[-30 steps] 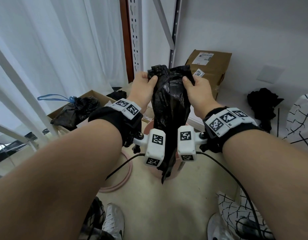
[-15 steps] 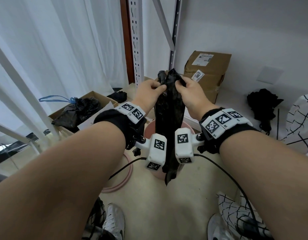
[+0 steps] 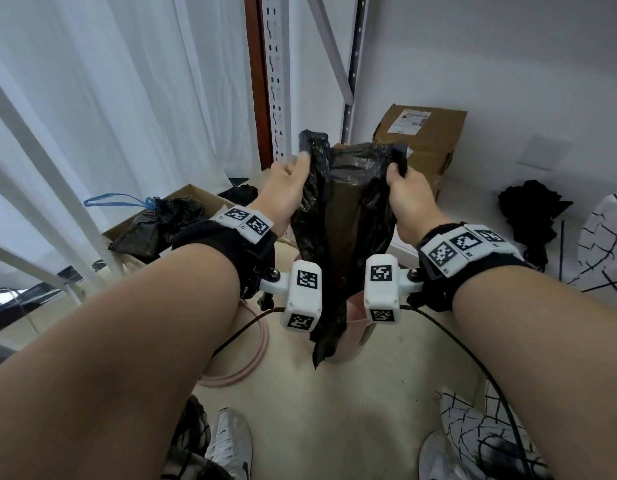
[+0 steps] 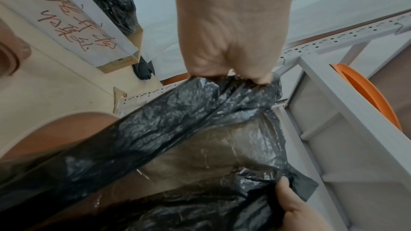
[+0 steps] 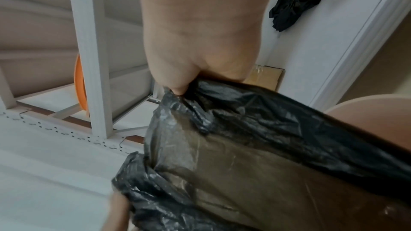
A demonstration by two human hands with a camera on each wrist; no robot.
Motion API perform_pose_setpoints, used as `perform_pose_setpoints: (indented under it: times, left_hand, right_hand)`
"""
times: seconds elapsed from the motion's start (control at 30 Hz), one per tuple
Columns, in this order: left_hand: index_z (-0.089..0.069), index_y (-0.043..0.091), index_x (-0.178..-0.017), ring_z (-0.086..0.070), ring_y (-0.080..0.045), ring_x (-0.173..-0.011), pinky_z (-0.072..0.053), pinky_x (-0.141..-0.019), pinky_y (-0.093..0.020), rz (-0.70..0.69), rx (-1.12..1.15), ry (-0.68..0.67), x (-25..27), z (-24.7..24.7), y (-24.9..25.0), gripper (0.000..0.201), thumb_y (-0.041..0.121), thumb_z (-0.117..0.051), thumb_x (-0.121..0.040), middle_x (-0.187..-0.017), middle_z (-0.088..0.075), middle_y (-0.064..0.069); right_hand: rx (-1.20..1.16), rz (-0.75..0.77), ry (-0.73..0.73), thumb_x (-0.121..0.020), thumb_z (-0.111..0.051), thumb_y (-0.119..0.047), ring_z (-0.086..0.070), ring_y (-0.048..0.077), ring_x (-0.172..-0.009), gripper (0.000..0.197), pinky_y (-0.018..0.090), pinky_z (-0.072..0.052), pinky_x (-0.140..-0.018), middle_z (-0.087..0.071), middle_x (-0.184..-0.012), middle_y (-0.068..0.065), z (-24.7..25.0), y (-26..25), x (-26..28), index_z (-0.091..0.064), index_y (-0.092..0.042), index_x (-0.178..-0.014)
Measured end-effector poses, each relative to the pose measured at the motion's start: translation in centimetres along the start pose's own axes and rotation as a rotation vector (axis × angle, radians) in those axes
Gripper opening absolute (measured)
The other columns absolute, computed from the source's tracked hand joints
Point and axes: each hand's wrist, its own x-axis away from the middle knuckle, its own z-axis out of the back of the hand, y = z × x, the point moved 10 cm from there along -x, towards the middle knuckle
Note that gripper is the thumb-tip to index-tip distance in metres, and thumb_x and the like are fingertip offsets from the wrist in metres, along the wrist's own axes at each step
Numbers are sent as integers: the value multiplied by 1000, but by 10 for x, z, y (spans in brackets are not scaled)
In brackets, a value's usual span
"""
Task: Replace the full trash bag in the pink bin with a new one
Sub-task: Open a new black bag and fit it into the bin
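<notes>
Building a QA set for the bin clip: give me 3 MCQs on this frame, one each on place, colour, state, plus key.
1. Where is the tied full bag?
A. in a cardboard box at left
B. in the pink bin
C. on the shelf

2. What colour is the new bag?
A. black
B. white
C. blue

3. How is its mouth?
A. knotted
B. pulled apart
C. rolled up

Key: 1 A, it sits in the open box by the curtain. 2 A, black film. 3 B, the left hand and right hand pinch opposite edges, film stretched between.

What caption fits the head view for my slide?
Both hands, left and right, pull open a new black bag above the pink bin.
</notes>
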Motion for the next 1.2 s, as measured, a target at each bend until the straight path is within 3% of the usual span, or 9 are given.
perform_pose_setpoints:
  times: [0.17,0.27,0.47,0.6,0.7,0.83,0.93,1.03,1.2]
  left_hand:
    - [-37,14,-135,-59,-18,-117,-47,-102,-40,9,-23,-111,5,-12,2,107,57,-85,-50,-129,-59,-5]
    - [-57,4,-121,-67,-17,-105,-52,-97,-38,-108,-63,-158,8,-22,17,70,38,-82,-65,-115,-68,-9]
    - [-46,12,-110,-60,-24,-104,-50,-95,-44,-157,-259,233,5,12,20,48,33,-73,-75,-109,-59,-7]
    - [-53,11,-104,-53,-27,-108,-46,-96,-43,-226,-455,402,10,28,33,35,34,-67,-81,-112,-56,-12]
    - [-61,8,-90,-61,-26,-93,-50,-90,-40,-201,-301,256,5,20,26,25,32,-65,-84,-89,-62,-10]
    - [-57,15,-72,-54,-18,-78,-45,-74,-34,-112,-173,13,7,-2,13,20,25,-61,-89,-81,-57,-7]
    - [-56,19,-69,-55,-22,-82,-49,-82,-37,-112,-148,151,2,17,12,25,15,-50,-93,-84,-59,-10]
    - [-49,20,-83,-54,-25,-87,-48,-87,-41,-63,-27,303,-5,44,6,15,20,-37,-93,-95,-57,-11]
    - [-45,23,-83,-50,-21,-88,-48,-95,-50,-65,37,340,-11,54,1,19,27,-30,-95,-95,-52,-9]
  right_hand:
    - [-83,141,-130,-90,-58,-39,-65,21,-106,37,41,-50,-98,-68,-114,9,-19,-20,12,-62,-9,-112]
    - [-61,226,-128,-78,-72,-20,-66,22,-104,43,43,-52,-96,-69,-112,11,-25,-30,15,-61,-3,-116]
    - [4,250,-85,-85,-59,-3,-65,31,-101,13,47,-52,-93,-68,-104,17,-30,-39,15,-64,-6,-97]
    - [-58,222,-154,-87,-54,-4,-61,29,-110,25,47,-49,-98,-61,-116,18,-42,-39,19,-56,-14,-109]
    - [-150,111,-215,-91,-54,-4,-65,26,-102,25,39,-52,-93,-67,-103,8,-49,-30,22,-58,-12,-114]
    - [-193,24,-243,-92,-54,-6,-67,24,-91,16,39,-54,-88,-69,-93,5,-50,-23,23,-63,-12,-103]
    - [-105,78,-86,-93,-48,-3,-64,32,-103,21,45,-50,-95,-68,-100,11,-27,-24,14,-65,-14,-97]
    - [-63,114,80,-94,-41,0,-61,30,-107,29,42,-48,-97,-66,-108,10,1,-22,6,-62,-9,-112]
    - [34,135,96,-95,-41,0,-59,26,-107,31,35,-46,-96,-63,-105,6,12,-21,4,-58,-8,-120]
